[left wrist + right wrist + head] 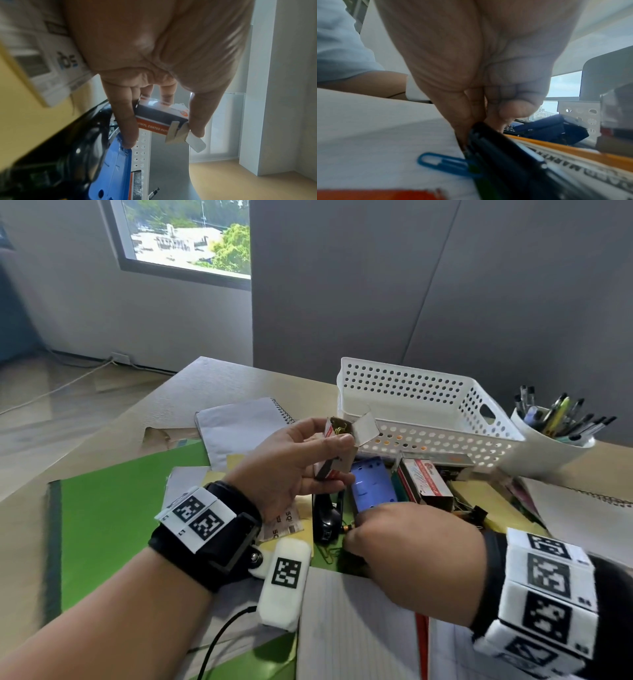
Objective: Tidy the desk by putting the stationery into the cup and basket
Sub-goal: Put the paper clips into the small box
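The left hand (291,463) grips a small open paper-clip box (337,453) above the table (191,385); the right hand (404,542) pinches a black pen (496,148).

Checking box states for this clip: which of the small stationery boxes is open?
The paper-clip box held up by the left hand, flaps open; the red-and-white box before the basket looks closed.

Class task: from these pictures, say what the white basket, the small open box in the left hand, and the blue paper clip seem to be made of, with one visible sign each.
White basket: likely moulded plastic; even round holes, smooth walls.
Small box: thin card; bent flaps with a brown inner side.
Blue paper clip: probably coated wire; solid blue looped strand.
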A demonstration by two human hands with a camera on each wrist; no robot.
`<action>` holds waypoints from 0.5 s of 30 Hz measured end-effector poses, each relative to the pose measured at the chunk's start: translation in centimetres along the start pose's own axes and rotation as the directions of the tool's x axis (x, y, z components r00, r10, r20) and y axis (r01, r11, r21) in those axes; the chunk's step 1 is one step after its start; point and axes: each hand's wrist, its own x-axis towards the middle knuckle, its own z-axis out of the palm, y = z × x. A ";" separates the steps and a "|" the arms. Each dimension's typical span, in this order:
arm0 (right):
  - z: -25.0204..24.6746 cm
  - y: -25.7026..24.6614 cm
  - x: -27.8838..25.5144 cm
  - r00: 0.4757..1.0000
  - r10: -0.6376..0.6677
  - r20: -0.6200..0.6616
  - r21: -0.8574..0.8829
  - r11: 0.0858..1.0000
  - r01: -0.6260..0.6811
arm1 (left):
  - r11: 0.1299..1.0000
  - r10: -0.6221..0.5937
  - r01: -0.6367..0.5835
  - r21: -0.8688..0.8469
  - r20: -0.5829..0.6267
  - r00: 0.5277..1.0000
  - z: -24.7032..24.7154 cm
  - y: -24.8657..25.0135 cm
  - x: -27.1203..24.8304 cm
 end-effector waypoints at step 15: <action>-0.5 0.6 0.5 0.987 -0.142 -0.080 0.042 0.988 0.146 | 1.000 -0.004 0.004 0.009 0.016 1.000 -0.1 -0.1 0.1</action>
